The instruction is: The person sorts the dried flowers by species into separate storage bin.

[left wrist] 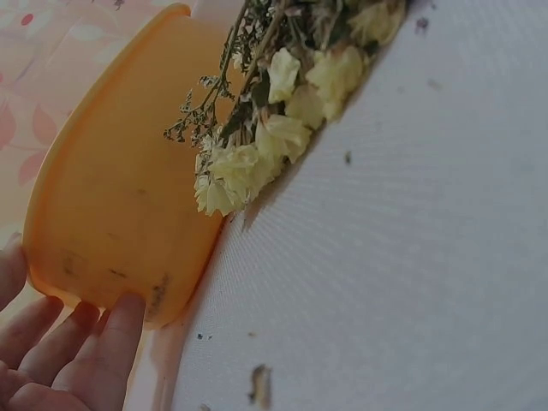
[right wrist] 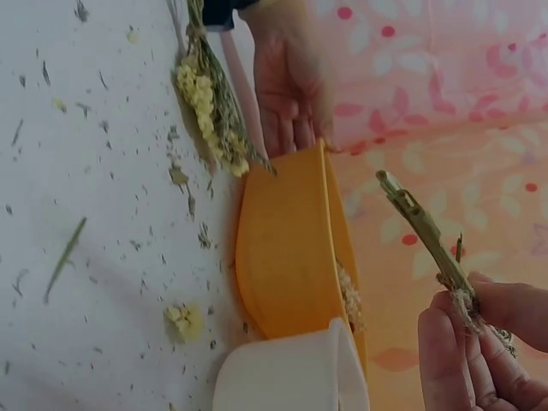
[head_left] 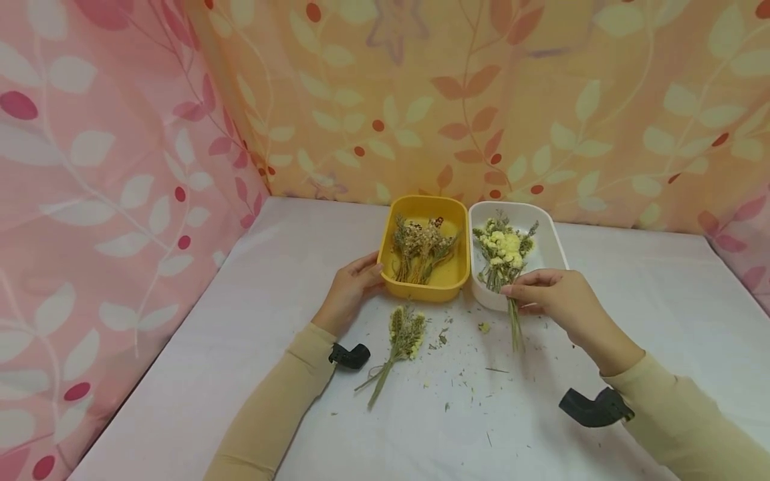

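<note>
My right hand (head_left: 550,297) pinches the tied stems of a bunch of dried yellow flowers (head_left: 506,247), whose heads are over the white tub (head_left: 550,244). In the right wrist view the cut stem ends (right wrist: 419,218) stick out past my fingers. With its fingers against the left side of the yellow tub (head_left: 450,288), my left hand (head_left: 351,288) touches the wall near the front corner. Inside that tub lie several dried bunches (head_left: 423,247) with pale small heads. Another yellow-flowered bunch (head_left: 402,344) lies on the table in front, between my arms.
Leaf and stem crumbs (head_left: 445,337) are scattered over the white tablecloth (head_left: 445,434), along with a small loose yellow flower head (head_left: 484,327). The two tubs stand side by side near the orange patterned cloth (head_left: 385,120) at the back. A pink patterned cloth (head_left: 108,200) hangs at the left.
</note>
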Tool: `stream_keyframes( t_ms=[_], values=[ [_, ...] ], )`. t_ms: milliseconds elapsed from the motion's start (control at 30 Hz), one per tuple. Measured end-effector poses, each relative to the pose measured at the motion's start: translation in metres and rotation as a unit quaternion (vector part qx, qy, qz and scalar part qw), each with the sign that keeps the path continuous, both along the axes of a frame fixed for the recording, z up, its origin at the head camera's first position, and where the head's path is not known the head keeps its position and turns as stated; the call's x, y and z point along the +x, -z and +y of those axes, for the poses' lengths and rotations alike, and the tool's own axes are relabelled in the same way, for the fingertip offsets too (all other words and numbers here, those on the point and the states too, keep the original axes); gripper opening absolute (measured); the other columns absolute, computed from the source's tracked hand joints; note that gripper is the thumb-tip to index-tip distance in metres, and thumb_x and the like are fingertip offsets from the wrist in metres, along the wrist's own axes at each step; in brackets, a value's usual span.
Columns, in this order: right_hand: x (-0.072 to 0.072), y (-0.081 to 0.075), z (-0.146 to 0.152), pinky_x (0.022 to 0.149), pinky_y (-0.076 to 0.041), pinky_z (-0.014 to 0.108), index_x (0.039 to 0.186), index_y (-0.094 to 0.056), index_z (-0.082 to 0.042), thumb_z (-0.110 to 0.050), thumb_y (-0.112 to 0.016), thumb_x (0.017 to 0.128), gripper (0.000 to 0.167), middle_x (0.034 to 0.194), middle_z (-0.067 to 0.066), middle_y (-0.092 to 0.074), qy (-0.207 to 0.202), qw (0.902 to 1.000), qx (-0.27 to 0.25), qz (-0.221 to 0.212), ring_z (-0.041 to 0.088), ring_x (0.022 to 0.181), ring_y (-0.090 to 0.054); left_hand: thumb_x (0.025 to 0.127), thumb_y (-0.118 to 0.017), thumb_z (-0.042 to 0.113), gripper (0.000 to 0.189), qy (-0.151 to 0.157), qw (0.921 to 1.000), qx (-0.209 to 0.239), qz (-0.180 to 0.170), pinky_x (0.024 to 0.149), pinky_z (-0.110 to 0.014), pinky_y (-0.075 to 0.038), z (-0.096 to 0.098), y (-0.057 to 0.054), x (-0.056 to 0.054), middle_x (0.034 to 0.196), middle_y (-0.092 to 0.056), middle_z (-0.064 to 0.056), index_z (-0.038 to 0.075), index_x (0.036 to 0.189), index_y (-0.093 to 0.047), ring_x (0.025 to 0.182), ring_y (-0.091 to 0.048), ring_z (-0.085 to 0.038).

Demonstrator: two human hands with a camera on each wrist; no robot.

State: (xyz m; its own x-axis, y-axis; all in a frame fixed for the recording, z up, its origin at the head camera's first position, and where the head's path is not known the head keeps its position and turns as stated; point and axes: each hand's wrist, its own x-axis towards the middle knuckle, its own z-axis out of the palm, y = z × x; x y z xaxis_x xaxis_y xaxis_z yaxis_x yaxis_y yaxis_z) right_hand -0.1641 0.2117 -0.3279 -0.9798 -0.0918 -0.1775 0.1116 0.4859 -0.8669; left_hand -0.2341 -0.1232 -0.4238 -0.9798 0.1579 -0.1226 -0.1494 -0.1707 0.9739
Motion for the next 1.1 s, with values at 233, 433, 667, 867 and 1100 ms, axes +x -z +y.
stream_keyframes(
  t_ms=[233,433,667,867,1100],
  values=[
    [-0.014,-0.002,0.007,0.078,-0.064,0.028,0.103,-0.072,-0.001,-0.037,-0.075,0.089,0.038,0.079,-0.015,-0.071,0.011,0.9998,-0.016,0.003,0.004,0.077,-0.070,0.101,-0.058,0.017,0.049,-0.004,1.0000,-0.001,-0.007,0.110,-0.039,-0.050,0.000,-0.003,0.000,0.151,-0.049,-0.011,0.009,0.149,-0.046,0.135,-0.053,-0.026],
    [-0.027,-0.003,0.012,0.076,-0.063,0.024,0.105,-0.072,-0.005,-0.036,-0.074,0.090,0.035,0.078,-0.016,-0.071,0.015,0.9996,-0.023,-0.004,0.003,0.075,-0.069,0.101,-0.059,0.016,0.049,-0.009,0.9999,0.004,-0.004,0.108,-0.037,-0.052,0.002,-0.003,-0.001,0.151,-0.050,-0.011,0.009,0.148,-0.047,0.134,-0.054,-0.026],
    [-0.041,-0.001,0.017,0.073,-0.062,0.020,0.109,-0.072,-0.007,-0.035,-0.075,0.090,0.034,0.076,-0.018,-0.069,0.025,0.9994,-0.024,-0.003,0.001,0.071,-0.068,0.101,-0.059,0.017,0.051,-0.009,0.9999,0.005,-0.005,0.108,-0.035,-0.052,0.004,0.000,0.000,0.151,-0.050,-0.011,0.008,0.149,-0.046,0.134,-0.054,-0.026],
    [-0.052,0.002,0.017,0.078,-0.063,0.023,0.119,-0.068,-0.003,-0.036,-0.074,0.090,0.044,0.078,-0.020,-0.068,0.046,0.9982,-0.036,-0.011,0.000,0.072,-0.068,0.101,-0.059,0.018,0.051,-0.011,0.9999,-0.003,-0.007,0.108,-0.036,-0.052,0.003,-0.001,0.002,0.151,-0.050,-0.011,0.008,0.149,-0.045,0.134,-0.054,-0.027],
    [-0.063,0.009,0.014,0.076,-0.063,0.021,0.118,-0.067,-0.001,-0.033,-0.075,0.090,0.043,0.075,-0.021,-0.068,0.074,0.9955,-0.058,-0.011,-0.001,0.071,-0.066,0.101,-0.059,0.017,0.050,-0.008,1.0000,-0.002,-0.001,0.109,-0.036,-0.051,0.000,0.000,0.003,0.152,-0.049,-0.012,0.008,0.148,-0.046,0.134,-0.054,-0.028]
  ],
)
